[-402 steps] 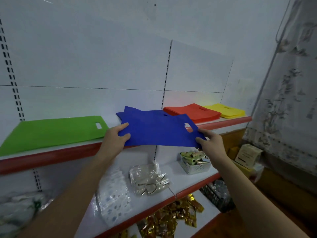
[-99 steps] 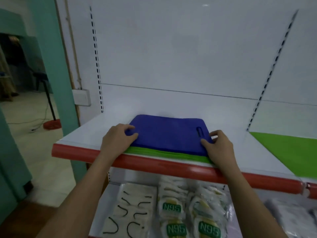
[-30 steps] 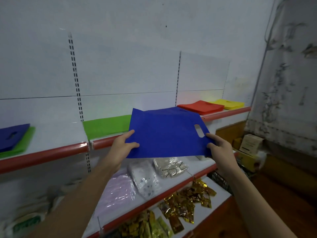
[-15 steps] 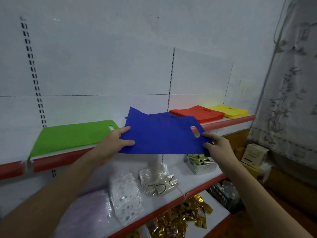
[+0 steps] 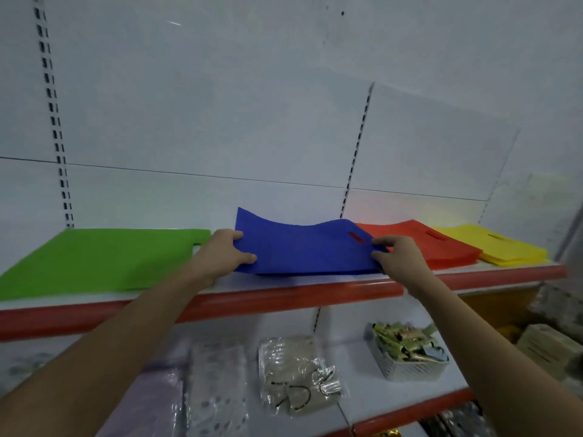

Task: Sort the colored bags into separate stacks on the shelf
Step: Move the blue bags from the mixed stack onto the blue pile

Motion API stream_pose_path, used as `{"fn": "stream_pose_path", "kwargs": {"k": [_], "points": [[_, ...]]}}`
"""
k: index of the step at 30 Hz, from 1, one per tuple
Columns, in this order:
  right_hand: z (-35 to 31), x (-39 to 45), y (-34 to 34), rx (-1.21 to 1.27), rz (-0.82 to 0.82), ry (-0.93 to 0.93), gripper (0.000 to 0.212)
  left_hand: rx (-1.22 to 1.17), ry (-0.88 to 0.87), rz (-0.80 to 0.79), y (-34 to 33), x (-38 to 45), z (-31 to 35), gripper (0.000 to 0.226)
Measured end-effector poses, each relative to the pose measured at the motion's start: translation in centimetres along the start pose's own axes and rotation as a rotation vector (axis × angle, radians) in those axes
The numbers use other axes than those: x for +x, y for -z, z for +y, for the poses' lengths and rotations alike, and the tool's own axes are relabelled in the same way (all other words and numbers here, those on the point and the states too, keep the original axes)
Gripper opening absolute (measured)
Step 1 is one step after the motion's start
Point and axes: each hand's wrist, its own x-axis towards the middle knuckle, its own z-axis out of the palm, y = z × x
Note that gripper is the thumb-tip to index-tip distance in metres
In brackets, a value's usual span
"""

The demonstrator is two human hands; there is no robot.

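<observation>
Operator: Blue bags [image 5: 303, 249] status?

Inspector: Left hand [image 5: 220, 253] and right hand [image 5: 396, 255] are pinching their ends, lowering them onto the shelf [image 5: 284, 296]. Green stack [image 5: 101, 258] is lying at 9 o'clock; red [image 5: 432, 247] and yellow [image 5: 501, 249] at 3 o'clock. Blue is remaining unplaced.

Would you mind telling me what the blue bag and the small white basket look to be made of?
Blue bag: probably non-woven fabric, matte; it sags between the hands and has a die-cut handle slot. White basket: likely moulded plastic, with a lattice wall.
</observation>
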Motion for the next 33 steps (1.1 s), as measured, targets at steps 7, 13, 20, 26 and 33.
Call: {"fn": "stream_pose_path", "kwargs": {"k": [7,13,20,26,33], "points": [[1.9,6.6,-2.7,-0.285,-0.148,0.098,0.016,0.298,0.099,0.083,-4.7,3.7,-0.1,0.018],[3.8,8.0,-2.3,-0.448,-0.057,0.251,0.021,0.489,0.174,0.144,-6.9,4.1,0.8,0.059],[-0.5,5.3,-3.6,0.076,-0.37,0.496,0.02,0.621,0.123,0.42,-6.4,-1.8,3.5,0.036],[-8.0,-3.9,-8.8,0.278,-0.678,0.675,0.025,0.75,0.273,0.595,-2.8,-12.7,2.6,0.025],[-18.0,-16.8,-13.1,0.351,-0.934,0.932,0.038,0.772,0.6,0.656,5.2,-26.1,0.9,0.023]]}}
